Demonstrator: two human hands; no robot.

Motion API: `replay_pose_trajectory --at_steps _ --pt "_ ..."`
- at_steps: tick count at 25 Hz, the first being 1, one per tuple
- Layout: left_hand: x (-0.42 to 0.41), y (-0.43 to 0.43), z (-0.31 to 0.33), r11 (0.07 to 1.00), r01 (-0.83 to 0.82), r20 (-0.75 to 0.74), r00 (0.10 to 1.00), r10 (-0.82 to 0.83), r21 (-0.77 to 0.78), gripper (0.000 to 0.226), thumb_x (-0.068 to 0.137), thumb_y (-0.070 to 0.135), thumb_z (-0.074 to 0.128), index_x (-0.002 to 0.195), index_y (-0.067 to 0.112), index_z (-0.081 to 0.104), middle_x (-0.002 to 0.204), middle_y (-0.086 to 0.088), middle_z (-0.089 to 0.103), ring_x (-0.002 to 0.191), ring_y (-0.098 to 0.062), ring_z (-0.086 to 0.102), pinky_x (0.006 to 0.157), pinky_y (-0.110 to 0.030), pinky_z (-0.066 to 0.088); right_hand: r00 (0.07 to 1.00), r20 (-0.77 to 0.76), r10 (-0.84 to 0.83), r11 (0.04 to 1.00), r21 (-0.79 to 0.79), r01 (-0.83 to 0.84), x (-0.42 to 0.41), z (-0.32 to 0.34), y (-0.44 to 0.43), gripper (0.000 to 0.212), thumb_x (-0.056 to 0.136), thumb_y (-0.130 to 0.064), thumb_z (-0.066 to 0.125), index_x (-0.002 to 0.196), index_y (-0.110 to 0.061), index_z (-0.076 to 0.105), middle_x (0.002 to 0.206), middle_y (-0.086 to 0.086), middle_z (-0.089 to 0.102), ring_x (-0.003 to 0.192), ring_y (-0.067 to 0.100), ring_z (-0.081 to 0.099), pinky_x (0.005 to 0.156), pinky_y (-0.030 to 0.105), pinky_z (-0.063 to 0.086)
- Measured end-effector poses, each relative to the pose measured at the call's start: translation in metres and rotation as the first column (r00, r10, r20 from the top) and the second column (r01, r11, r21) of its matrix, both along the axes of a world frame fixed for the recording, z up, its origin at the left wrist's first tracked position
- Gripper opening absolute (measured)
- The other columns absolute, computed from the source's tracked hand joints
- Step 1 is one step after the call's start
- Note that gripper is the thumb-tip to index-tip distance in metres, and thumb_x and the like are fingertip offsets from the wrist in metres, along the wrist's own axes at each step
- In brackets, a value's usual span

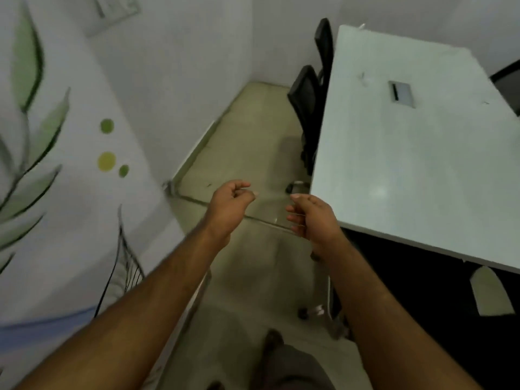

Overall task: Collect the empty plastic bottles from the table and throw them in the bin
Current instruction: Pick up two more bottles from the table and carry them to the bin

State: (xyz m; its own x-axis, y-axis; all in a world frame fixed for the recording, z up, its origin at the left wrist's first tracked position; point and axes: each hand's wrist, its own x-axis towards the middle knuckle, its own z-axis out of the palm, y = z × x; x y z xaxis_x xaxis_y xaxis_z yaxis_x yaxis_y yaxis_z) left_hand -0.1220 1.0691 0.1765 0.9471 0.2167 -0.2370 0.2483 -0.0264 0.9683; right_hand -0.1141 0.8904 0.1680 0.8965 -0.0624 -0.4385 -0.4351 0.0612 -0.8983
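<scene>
One risk: no bottle shows on the visible part of the table [408, 164], so one lying past the frame's edge could be missed if the search ends here.
Another risk: a hasty turn could knock the black chairs [305, 91] tucked alongside.
Left hand [230, 204]: fingers loosely curled, holding nothing, over the floor.
Right hand [312, 218]: fingers half bent and spread, empty, just beside the table corner.
Bottles and bin: neither in view.

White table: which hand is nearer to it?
Right. The right hand is at the near left corner of the white table; contact cannot be told. The left hand is farther left, over the floor.
</scene>
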Motion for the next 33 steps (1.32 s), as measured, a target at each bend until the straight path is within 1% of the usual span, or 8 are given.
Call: replay_pose_trajectory --at_steps 3,7,10,14,17,23,28,33 --pt "0.103 -0.014 -0.017 0.996 0.084 0.009 0.996 -0.085 0.034 0.022 0.087 0.014 0.065 0.109 0.017 0.063 0.093 -0.007 0.061 0.088 -0.016 0.059 0.074 -0.026 0.046 0.998 0.018 -0.064 0.998 0.027 0.064 0.089 -0.022 -0.016 0.016 0.094 -0.028 0.061 0.101 -0.015 0.067 0.088 0.004 0.070 0.075 0.017 0.065 0.069 0.032 0.052" --pt "0.223 -0.040 -0.020 0.987 0.146 -0.054 0.988 -0.143 0.069 0.028 0.088 0.017 0.064 0.116 0.015 0.062 0.106 -0.007 0.066 0.097 -0.017 0.063 0.075 -0.029 0.047 0.993 -0.020 -0.114 0.991 0.066 0.115 0.196 -0.040 -0.038 0.023 0.093 -0.028 0.061 0.106 -0.010 0.067 0.093 0.007 0.070 0.078 0.019 0.065 0.073 0.038 0.055" --pt "0.311 -0.060 -0.008 0.978 0.195 -0.062 0.980 -0.191 0.069 0.028 0.088 0.017 0.065 0.116 0.014 0.061 0.105 -0.008 0.066 0.097 -0.019 0.063 0.075 -0.031 0.047 0.989 -0.024 -0.144 0.985 0.097 0.146 0.278 -0.036 -0.054 0.018 0.092 -0.030 0.062 0.098 -0.014 0.067 0.091 0.007 0.070 0.077 0.021 0.066 0.067 0.033 0.053" --pt "0.427 -0.080 -0.001 0.957 0.275 -0.044 0.961 -0.272 0.095 0.029 0.089 0.023 0.065 0.116 0.017 0.061 0.111 -0.010 0.067 0.107 -0.023 0.065 0.080 -0.033 0.051 0.976 0.000 -0.218 0.973 0.072 0.218 0.383 -0.029 -0.074 0.015 0.094 -0.030 0.062 0.093 -0.016 0.068 0.085 0.006 0.069 0.077 0.022 0.064 0.076 0.042 0.055" --pt "0.507 -0.093 -0.010 0.936 0.333 -0.032 0.943 -0.332 0.116 0.027 0.090 0.022 0.064 0.116 0.017 0.061 0.115 -0.015 0.067 0.109 -0.027 0.065 0.082 -0.036 0.053 0.961 0.002 -0.277 0.960 0.033 0.277 0.455 -0.032 -0.085 0.014 0.096 -0.029 0.059 0.094 -0.018 0.068 0.089 0.005 0.069 0.079 0.019 0.064 0.072 0.033 0.056" --pt "0.693 -0.114 -0.042 0.868 0.493 -0.061 0.870 -0.490 0.056 0.018 0.089 0.022 0.065 0.106 0.026 0.062 0.103 -0.002 0.067 0.103 -0.020 0.066 0.080 -0.033 0.053 0.897 -0.033 -0.441 0.897 -0.050 0.439 0.609 -0.048 -0.093 0.014 0.097 -0.028 0.057 0.099 -0.019 0.068 0.097 0.005 0.071 0.090 0.022 0.067 0.084 0.040 0.058" --pt "0.842 -0.158 -0.036 0.748 0.661 -0.082 0.750 -0.657 0.060 0.025 0.090 0.020 0.065 0.115 0.018 0.062 0.107 -0.003 0.068 0.102 -0.019 0.066 0.074 -0.026 0.051 0.805 -0.045 -0.592 0.806 -0.057 0.590 0.736 -0.026 -0.107 0.008 0.096 -0.024 0.059 0.095 -0.018 0.065 0.092 0.005 0.068 0.079 0.017 0.064 0.067 0.030 0.054" --pt "0.957 -0.224 -0.042 0.666 0.742 -0.100 0.671 -0.735 0.080 0.024 0.089 0.020 0.065 0.112 0.017 0.062 0.103 -0.008 0.067 0.101 -0.022 0.065 0.083 -0.035 0.054 0.743 -0.067 -0.666 0.746 -0.083 0.661 0.836 -0.042 -0.150 0.013 0.095 -0.029 0.060 0.102 -0.019 0.065 0.097 0.004 0.070 0.087 0.019 0.066 0.079 0.036 0.055"
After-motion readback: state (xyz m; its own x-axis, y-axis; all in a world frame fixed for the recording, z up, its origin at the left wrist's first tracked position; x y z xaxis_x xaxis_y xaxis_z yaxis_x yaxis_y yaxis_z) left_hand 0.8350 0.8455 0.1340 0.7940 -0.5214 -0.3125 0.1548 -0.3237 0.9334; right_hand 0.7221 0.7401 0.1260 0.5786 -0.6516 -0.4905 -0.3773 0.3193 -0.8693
